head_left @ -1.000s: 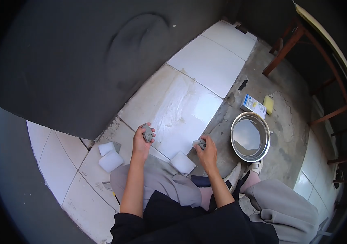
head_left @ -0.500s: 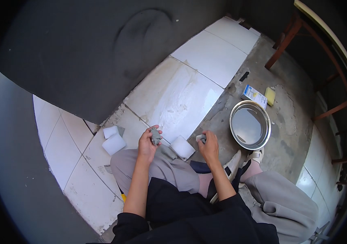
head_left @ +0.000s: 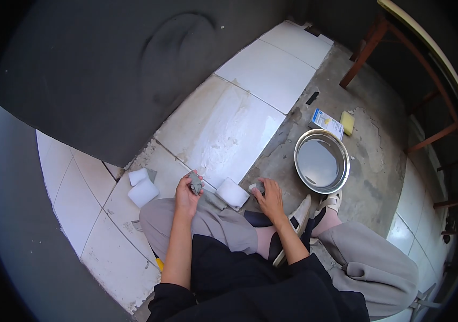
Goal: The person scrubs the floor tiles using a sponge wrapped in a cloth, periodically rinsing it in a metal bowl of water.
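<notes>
My left hand (head_left: 187, 194) is wrapped round a grey crumpled lump (head_left: 195, 183), palm turned up. To the right, my right hand (head_left: 270, 197) pinches a small grey and white piece (head_left: 257, 188) in its fingertips. Between the two hands a white block (head_left: 232, 194) lies on the floor, with grey material partly visible beside it. Beyond them is a white tile (head_left: 223, 126) with wet, whitish smears. A round metal basin (head_left: 321, 161) holding liquid stands right of my right hand.
Two white blocks (head_left: 143, 192) lie at the left on the tiles. Behind the basin are a blue and white box (head_left: 326, 123), a yellow sponge (head_left: 347, 123) and a black piece (head_left: 312, 98). A wooden table leg (head_left: 364, 56) stands farther back, beside a dark wall (head_left: 95, 70).
The view has shifted slightly. Both hands have come lower, nearer my lap, and my right hand is now close beside the white block. Each still holds its piece.
</notes>
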A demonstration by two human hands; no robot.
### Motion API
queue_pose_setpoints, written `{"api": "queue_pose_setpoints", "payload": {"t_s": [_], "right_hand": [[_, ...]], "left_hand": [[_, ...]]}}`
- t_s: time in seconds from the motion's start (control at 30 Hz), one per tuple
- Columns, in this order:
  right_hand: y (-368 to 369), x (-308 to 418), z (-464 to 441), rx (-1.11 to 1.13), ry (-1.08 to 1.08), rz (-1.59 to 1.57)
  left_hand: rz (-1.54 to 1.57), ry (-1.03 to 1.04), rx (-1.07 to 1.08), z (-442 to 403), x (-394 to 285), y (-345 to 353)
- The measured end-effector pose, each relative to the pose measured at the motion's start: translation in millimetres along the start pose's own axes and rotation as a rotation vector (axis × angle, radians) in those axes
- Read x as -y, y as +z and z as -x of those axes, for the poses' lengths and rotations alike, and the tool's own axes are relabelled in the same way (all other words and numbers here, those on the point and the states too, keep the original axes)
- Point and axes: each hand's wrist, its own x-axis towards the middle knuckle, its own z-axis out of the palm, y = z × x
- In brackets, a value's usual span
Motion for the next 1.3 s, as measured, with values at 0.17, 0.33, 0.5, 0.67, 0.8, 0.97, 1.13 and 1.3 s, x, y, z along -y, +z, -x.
{"api": "queue_pose_setpoints", "payload": {"t_s": [0.17,0.33,0.5,0.67,0.8,0.97,1.13,1.3], "right_hand": [[-20,50,-21,-0.09,0.03,-0.238],[-23,96,-37,-0.091,-0.163,-0.388],[-58,36,-48,-0.273,0.103,-0.532],[-122,-71,-64,-0.464,0.318,-0.116],[-129,-105,-62,-0.304,0.314,0.259],[-116,-135,-79,-0.152,0.228,0.25],[-136,-121,-97,-0.181,0.397,0.047],[-152,-98,-104,-0.302,0.354,0.09]], "left_hand": [[-0.001,0.026,0.066,13,6,26],[0.098,-0.062,0.297,37,30,101],[-0.273,-0.058,0.508,54,27,139],[-0.646,0.015,0.459,33,42,117],[-0.979,0.284,0.456,16,57,104],[-1.425,0.621,0.641,24,61,111],[-1.389,0.624,0.596,20,70,104],[-1.354,0.642,0.561,17,69,101]]}}
